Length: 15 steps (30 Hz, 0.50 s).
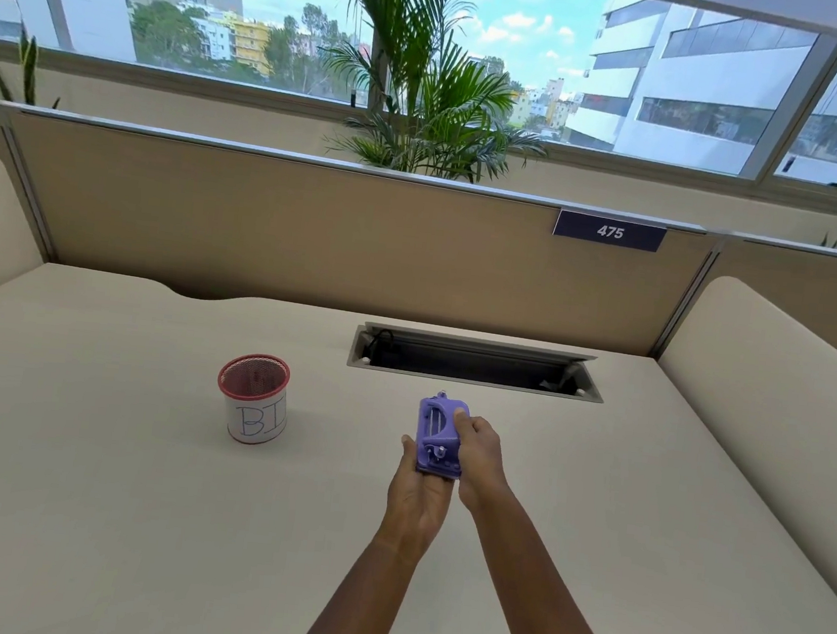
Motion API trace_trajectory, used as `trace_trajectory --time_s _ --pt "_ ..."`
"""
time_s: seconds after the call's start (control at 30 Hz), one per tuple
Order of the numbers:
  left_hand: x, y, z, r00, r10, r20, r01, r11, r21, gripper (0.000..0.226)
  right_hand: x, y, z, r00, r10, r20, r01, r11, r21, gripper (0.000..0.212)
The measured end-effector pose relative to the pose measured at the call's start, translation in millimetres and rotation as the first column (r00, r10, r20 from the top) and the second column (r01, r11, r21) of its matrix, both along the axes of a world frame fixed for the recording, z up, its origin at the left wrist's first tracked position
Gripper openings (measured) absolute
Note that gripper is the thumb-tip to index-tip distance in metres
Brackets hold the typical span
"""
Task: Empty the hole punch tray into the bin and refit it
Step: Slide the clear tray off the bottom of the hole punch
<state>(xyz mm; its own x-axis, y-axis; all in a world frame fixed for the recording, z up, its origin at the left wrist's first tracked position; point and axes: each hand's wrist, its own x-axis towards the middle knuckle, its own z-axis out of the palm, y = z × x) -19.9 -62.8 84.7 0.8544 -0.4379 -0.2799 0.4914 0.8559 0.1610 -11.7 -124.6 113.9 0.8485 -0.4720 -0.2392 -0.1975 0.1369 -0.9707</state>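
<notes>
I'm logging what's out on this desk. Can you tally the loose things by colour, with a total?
Purple: 1, the hole punch, held above the desk in both hands.
Red and white: 1, the mesh bin.
Total: 2

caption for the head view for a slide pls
Both hands hold a purple hole punch above the desk, right of the mesh bin.
</notes>
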Motion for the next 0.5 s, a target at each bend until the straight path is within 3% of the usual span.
trace_trajectory --time_s 0.23,0.5 --pt "-3 -3 -3 1.000 -0.004 0.016 0.003 0.999 0.038 0.053 0 -1 0 0.999 -0.039 -0.007 0.039 0.999 -0.024 0.015" --pt "4 1 -9 0.997 -0.065 0.040 0.062 0.995 0.073 0.039 -4 -6 10 0.999 0.016 -0.036 -0.017 0.999 -0.049 0.031"
